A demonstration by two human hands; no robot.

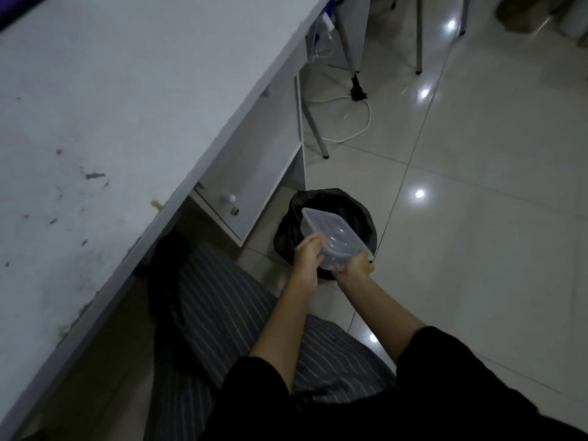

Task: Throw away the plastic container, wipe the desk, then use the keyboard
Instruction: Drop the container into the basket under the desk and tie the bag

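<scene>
A clear rectangular plastic container [331, 232] hangs tilted over the mouth of a bin lined with a black bag [292, 218] on the floor beside the desk. My left hand [308, 254] grips the container's near left edge. My right hand [358, 265] holds its near right corner from below. The white desk top [111, 106] fills the left of the view and carries dark smudges and stains. No keyboard is in view.
A white drawer unit with a round knob [229, 197] sits under the desk next to the bin. A white cable [356, 122] and metal chair legs [315, 128] lie on the glossy tiled floor beyond. My striped trousers [229, 307] are below.
</scene>
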